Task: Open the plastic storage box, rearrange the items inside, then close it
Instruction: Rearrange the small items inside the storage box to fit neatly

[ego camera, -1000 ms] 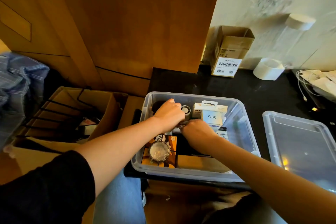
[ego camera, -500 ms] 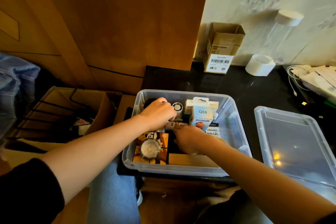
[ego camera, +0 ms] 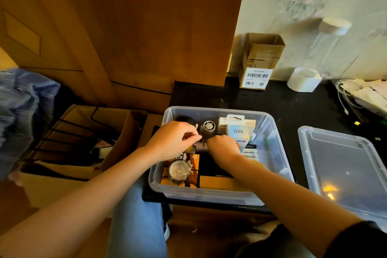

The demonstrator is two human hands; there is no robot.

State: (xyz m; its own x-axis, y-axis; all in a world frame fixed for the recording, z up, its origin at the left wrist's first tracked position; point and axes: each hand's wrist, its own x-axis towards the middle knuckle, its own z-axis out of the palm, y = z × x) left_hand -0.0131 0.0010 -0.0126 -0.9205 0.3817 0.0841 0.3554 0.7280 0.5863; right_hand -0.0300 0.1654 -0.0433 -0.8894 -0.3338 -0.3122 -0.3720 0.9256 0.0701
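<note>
While lidless, clear plastic box holds cartons.

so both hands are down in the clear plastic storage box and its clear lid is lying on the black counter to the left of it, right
Not quite. In the head view the clear lid lies on the black counter to the right of the clear plastic storage box, not the left. The rest holds: the left hand and the right hand are both down in the box.
</note>
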